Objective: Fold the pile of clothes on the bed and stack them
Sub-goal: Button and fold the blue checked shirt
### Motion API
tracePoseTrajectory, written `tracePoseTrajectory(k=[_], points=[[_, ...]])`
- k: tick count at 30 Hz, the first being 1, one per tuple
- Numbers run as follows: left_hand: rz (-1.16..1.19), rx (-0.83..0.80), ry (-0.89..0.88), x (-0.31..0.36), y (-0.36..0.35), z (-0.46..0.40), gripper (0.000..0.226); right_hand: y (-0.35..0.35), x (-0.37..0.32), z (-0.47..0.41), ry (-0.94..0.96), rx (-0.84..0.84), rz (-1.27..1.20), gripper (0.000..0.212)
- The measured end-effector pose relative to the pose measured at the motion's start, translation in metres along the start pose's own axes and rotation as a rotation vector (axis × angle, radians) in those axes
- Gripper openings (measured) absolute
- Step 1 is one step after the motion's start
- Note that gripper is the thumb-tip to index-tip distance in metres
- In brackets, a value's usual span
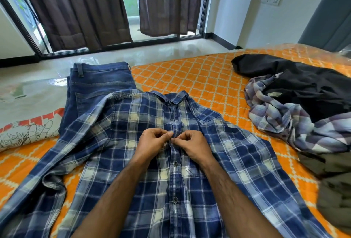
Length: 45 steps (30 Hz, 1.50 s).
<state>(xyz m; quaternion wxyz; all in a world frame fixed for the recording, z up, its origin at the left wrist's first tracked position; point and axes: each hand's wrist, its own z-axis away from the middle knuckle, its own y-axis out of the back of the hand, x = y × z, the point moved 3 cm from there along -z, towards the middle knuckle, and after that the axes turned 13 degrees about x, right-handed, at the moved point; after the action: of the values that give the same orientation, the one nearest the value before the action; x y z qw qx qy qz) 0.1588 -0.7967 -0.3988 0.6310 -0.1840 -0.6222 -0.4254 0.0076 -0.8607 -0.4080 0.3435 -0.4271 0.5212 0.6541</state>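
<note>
Head view: the blue plaid shirt [133,161] lies spread face-up on the orange bed [199,78]. Left hand [152,142] and right hand [193,144] pinch its placket [173,154], apparently buttoning. Folded jeans [98,85] lie beyond the shirt, unfolded clothes [296,104] to its right. Next, likely: fasten, flip, fold.

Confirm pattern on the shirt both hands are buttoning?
Blue and cream plaid shirt, pinched at the placket by left hand and right hand; head view.

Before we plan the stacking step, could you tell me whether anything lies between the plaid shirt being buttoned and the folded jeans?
Nothing visible does. The blue plaid shirt, its placket pinched by the left hand and right hand, already overlaps the folded jeans; the unfolded pile lies off to the right.
</note>
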Motion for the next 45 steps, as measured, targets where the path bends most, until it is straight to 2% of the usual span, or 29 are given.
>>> tracePoseTrajectory(k=[2, 4, 7, 14, 17, 22, 26, 28, 31, 34, 39, 42, 44, 45], points=[[-0.015, -0.021, -0.006, 0.002, 0.002, 0.001, 0.011, -0.001, 0.000, 0.000, 0.016, -0.007, 0.059, 0.026], [-0.056, -0.018, -0.025, 0.003, 0.001, 0.001, 0.010, -0.001, 0.000, 0.000, 0.024, -0.017, 0.061, 0.020], [-0.149, 0.054, -0.084, 0.001, -0.001, 0.002, 0.006, -0.001, 0.000, 0.000, 0.014, 0.000, 0.043, 0.011], [-0.185, 0.199, -0.152, -0.002, -0.006, 0.008, 0.006, -0.005, 0.000, 0.000, -0.001, 0.071, 0.030, 0.010], [-0.174, 0.165, -0.133, -0.003, -0.005, 0.006, 0.008, -0.004, 0.000, 0.000, -0.014, 0.058, 0.031, 0.013], [-0.145, 0.040, -0.099, 0.010, 0.007, -0.011, 0.011, 0.017, -0.014, -0.016, -0.190, -0.090, -0.181, 0.027], [-0.166, 0.012, -0.164, 0.038, 0.006, -0.038, 0.019, 0.021, -0.049, -0.053, 0.056, 0.118, 0.049, 0.006], [-0.254, -0.012, -0.225, 0.047, -0.005, -0.049, 0.024, 0.007, -0.061, -0.066, 0.156, 0.073, 0.190, 0.003], [-0.384, 0.007, -0.233, 0.047, -0.017, -0.064, 0.024, -0.012, -0.054, -0.074, 0.107, -0.017, 0.375, 0.013], [-0.492, -0.013, -0.190, 0.040, -0.021, -0.075, 0.016, -0.018, -0.044, -0.074, 0.028, 0.009, 0.467, 0.027], [-0.557, -0.065, -0.146, 0.038, -0.020, -0.084, 0.032, -0.026, -0.052, -0.076, 0.056, 0.039, 0.642, 0.048], [-0.534, -0.062, -0.148, 0.039, -0.018, -0.083, 0.022, -0.028, -0.053, -0.074, 0.065, 0.083, 0.662, 0.028], [-0.511, -0.030, -0.136, 0.038, -0.019, -0.081, 0.010, -0.024, -0.051, -0.073, 0.006, 0.124, 0.554, 0.013], [-0.493, -0.014, -0.116, 0.037, -0.020, -0.080, 0.011, -0.021, -0.049, -0.074, -0.046, 0.127, 0.472, 0.012]])
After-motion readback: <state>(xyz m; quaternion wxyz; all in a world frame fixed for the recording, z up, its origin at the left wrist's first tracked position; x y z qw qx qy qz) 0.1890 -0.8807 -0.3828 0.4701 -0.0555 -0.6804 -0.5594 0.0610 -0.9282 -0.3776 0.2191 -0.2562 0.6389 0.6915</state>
